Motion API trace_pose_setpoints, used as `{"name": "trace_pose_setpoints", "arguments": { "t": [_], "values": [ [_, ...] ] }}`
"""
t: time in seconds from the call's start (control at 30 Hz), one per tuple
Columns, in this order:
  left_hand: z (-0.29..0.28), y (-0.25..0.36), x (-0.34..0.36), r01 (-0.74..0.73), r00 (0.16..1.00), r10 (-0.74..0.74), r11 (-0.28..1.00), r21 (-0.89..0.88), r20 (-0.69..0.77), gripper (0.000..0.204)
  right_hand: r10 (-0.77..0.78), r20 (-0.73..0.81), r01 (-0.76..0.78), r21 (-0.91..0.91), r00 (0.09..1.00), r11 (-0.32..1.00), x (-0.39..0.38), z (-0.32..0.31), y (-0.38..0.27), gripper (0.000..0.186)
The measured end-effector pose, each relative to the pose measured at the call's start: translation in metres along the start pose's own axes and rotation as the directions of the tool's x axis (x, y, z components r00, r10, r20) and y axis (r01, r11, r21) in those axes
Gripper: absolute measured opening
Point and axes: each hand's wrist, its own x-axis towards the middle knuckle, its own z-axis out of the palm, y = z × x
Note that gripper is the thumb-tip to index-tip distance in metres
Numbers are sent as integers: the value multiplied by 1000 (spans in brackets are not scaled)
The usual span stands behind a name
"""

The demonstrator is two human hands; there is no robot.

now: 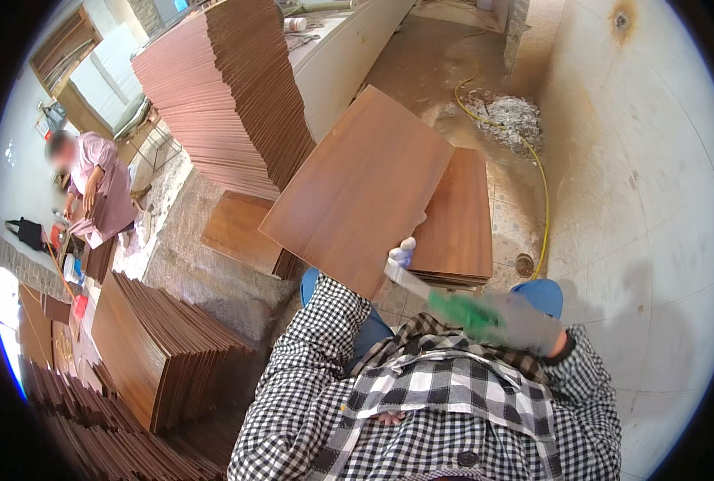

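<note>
My left hand (pixel 403 253), in a pale glove, reaches under a brown wood-grain board (pixel 361 180) and curls its fingers round the right edge. The board is held tilted above my lap. My right hand (pixel 529 322), in a grey glove, grips a flat-bladed tool with a green part (pixel 465 314), blurred by motion. Its pale blade (pixel 409 280) lies along the board's lower right edge, close to the left fingers; whether it touches the edge I cannot tell. Behind the held board, a low pile of similar boards (pixel 465 228) stands in front of my knees.
A tall stack of boards (pixel 245 96) rises at the far left, beside a smaller pile (pixel 241 232). More boards (pixel 149 345) lean together at the near left. A yellow hose (pixel 547 200) runs along the right wall (pixel 641 160). Another person (pixel 100 180) handles boards at far left.
</note>
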Motion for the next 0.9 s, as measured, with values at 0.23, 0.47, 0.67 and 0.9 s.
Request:
{"name": "trace_pose_setpoints", "arguments": {
  "t": [0.23, 0.47, 0.67, 0.9],
  "values": [
    [45, -22, 7, 38, 985, -51, 996, -80, -164, 74, -22, -182, 62, 217, 983, 974, 75, -20, -4, 63],
    [67, -35, 15, 72, 977, -111, 976, -204, -184, 77, -13, -291, 115, 337, 957, 934, 114, -49, 12, 66],
    [53, -37, 17, 123, 984, -152, 956, -268, -92, 81, 17, -253, 100, 442, 967, 892, 108, -62, 13, 64],
    [19, -26, 24, 169, 951, -184, 982, -81, -250, 73, 236, -591, 59, 435, 772, 898, 125, -77, 70, 57]
  ]
}}
